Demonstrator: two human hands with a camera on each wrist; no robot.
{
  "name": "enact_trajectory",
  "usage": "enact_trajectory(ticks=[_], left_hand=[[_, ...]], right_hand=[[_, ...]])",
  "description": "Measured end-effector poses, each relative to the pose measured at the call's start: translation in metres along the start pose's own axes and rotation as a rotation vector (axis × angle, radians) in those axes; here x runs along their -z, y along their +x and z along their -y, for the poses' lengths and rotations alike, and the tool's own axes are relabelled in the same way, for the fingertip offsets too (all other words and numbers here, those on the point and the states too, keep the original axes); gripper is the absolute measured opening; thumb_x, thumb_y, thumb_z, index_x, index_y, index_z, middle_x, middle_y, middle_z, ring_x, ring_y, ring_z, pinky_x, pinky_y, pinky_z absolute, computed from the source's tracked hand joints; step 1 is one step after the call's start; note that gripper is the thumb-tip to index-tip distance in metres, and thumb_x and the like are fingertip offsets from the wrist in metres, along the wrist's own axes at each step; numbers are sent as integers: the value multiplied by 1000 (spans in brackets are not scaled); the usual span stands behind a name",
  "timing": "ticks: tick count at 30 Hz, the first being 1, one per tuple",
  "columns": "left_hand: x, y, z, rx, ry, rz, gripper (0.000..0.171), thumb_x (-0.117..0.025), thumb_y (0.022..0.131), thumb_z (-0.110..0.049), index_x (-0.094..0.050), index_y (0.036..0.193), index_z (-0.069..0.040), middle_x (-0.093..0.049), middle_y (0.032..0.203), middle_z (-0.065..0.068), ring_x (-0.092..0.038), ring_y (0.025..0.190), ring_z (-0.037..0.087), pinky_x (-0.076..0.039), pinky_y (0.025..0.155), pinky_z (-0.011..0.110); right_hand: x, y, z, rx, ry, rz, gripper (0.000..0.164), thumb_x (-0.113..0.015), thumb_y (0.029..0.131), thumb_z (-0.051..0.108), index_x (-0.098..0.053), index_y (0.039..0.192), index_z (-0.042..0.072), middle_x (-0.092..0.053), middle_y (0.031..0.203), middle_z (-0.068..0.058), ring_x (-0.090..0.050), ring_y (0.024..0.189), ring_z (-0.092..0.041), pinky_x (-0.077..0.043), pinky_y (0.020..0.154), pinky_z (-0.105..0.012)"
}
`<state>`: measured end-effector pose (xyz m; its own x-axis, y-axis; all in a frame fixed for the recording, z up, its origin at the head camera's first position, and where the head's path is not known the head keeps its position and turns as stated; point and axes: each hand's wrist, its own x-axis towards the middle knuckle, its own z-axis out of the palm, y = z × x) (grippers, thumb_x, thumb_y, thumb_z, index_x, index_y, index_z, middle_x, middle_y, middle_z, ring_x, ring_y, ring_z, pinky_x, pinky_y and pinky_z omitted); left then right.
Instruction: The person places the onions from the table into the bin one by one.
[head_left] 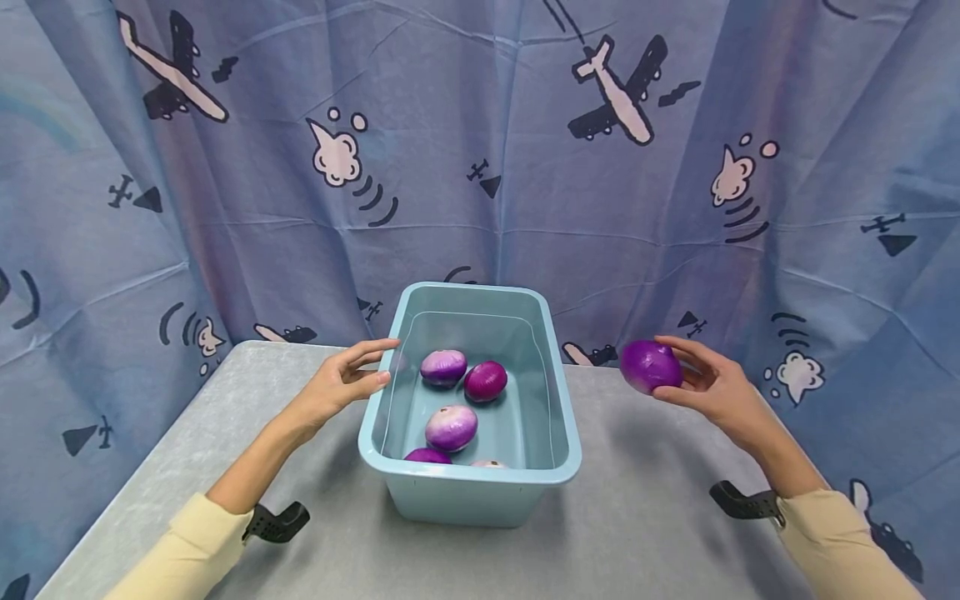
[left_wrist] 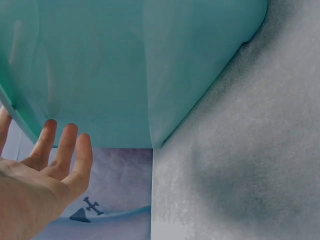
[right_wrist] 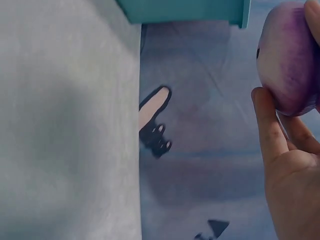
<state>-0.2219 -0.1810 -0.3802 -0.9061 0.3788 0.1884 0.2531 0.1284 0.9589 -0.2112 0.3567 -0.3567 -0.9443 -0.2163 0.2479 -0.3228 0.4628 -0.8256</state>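
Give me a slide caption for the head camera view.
Right hand holds a purple onion beside a blue bin of onions; left hand touches its rim.

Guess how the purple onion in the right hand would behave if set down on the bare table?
The onion is rounded and egg-shaped, so it would probably roll on the flat table. Its glossy skin looks smooth, maybe slippery. The right hand lifts it with fingertips alone, so it seems light and rigid.

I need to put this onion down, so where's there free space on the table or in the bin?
Bare table lies right of the blue bin, below the right hand, and left of it beyond the left hand. The bin's near half is crowded with onions.
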Motion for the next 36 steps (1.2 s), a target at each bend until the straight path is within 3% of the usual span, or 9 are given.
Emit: enact_trajectory(ticks=[8,20,36], left_hand=[[-1,0,0,9,6,-4,53,-69,98,-22,-53,148,-13,-46,149,21,-57,123,35,-51,94,48],[0,-1,0,2,5,-4,53,-68,98,-22,-53,148,-13,-45,150,21,-56,125,36,-50,95,47],[-1,0,-2,5,5,1,54,-68,98,-22,-53,149,-14,-45,149,21,-56,125,36,-50,94,47]], right_hand=[[-12,1,15,110,117,36,67,-74,88,-8,-50,149,8,-54,137,2,-62,114,-9,-54,85,-26],[-29,8,49,164,149,68,70,-75,86,-10,-48,149,6,-49,143,-7,-60,118,-14,-55,84,-30],[-57,33,88,268,274,235,75,-78,80,-14,-50,148,5,-51,142,-16,-61,118,-30,-56,85,-42]])
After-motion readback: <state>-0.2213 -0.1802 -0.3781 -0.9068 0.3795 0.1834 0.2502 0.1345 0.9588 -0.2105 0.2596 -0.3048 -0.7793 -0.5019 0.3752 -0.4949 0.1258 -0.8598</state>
